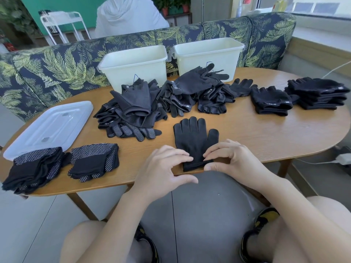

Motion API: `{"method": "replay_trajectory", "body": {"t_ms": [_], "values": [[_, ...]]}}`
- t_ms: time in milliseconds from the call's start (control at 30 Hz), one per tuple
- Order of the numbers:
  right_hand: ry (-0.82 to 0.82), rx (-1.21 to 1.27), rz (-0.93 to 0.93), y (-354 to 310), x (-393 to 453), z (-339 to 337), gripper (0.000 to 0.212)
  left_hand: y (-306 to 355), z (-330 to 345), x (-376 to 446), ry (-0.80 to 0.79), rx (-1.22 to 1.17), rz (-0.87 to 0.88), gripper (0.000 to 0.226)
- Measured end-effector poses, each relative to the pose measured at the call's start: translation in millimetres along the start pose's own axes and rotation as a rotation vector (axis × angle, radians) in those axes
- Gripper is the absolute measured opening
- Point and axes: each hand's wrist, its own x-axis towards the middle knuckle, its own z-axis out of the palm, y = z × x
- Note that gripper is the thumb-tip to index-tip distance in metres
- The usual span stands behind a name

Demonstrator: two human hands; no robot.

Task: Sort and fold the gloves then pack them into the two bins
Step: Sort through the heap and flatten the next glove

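Observation:
A plain black glove (193,137) lies flat near the table's front edge, fingers pointing away from me. My left hand (165,169) touches its cuff from the left with curled fingertips. My right hand (231,158) pinches the cuff from the right between thumb and fingers. A loose heap of black gloves (161,99) fills the table's middle. Two white bins (133,67) (209,54) stand side by side behind the heap. Folded dotted gloves sit in two stacks at the front left (32,168) (95,162). Folded fingerless gloves are stacked at the right (271,101) (317,93).
A clear plastic lid (49,128) lies on the wooden table (266,141) at the left. A leaf-patterned sofa (57,71) runs behind the table, with a person in white beyond it. My knees and shoes show below the table edge. A white power adapter (343,158) lies at the right.

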Motion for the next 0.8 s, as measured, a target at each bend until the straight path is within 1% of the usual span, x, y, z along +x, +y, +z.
{"method": "replay_trajectory", "body": {"t_ms": [133, 300, 367, 467, 500, 533, 567, 600, 667, 733, 800], "values": [[0.016, 0.114, 0.05, -2.9, 0.8, -2.2, 0.026, -3.5, 3.0, 0.2, 0.048, -0.055, -0.011, 0.044], [0.026, 0.32, 0.121, -9.0, -1.9, -8.3, 0.013, -0.3, 10.8, 6.5, 0.139, -0.16, 0.034, 0.027], [0.036, 0.338, 0.112, -10.5, -3.3, -11.1, 0.022, 1.7, 11.4, 8.7, 0.162, -0.205, 0.015, 0.025], [0.013, 0.244, 0.08, -13.1, -5.3, -14.0, 0.046, 4.8, 10.0, 8.5, 0.194, -0.267, -0.042, 0.022], [0.007, 0.225, 0.082, -14.3, -5.3, -14.8, 0.048, 6.3, 9.1, 8.9, 0.196, -0.293, -0.057, 0.02], [0.003, 0.228, 0.09, -15.0, -4.9, -15.0, 0.043, 8.0, 8.0, 9.3, 0.195, -0.322, -0.07, 0.017], [0.002, 0.239, 0.094, -15.9, -4.4, -15.0, 0.033, 9.9, 6.8, 10.1, 0.197, -0.355, -0.082, 0.016], [0.014, 0.244, 0.093, -16.6, -3.6, -15.1, 0.023, 11.9, 5.3, 11.2, 0.203, -0.389, -0.094, 0.015], [0.051, 0.263, 0.084, -18.5, -1.0, -15.6, 0.011, 15.5, 1.9, 14.4, 0.227, -0.437, -0.112, 0.01], [0.065, 0.332, 0.096, -20.2, 3.7, -15.7, 0.007, 18.6, -0.9, 19.0, 0.244, -0.463, -0.132, 0.005], [0.09, 0.401, 0.129, -19.1, 9.9, -14.8, 0.01, 20.1, -1.7, 26.2, 0.245, -0.483, -0.151, 0.005]]}}
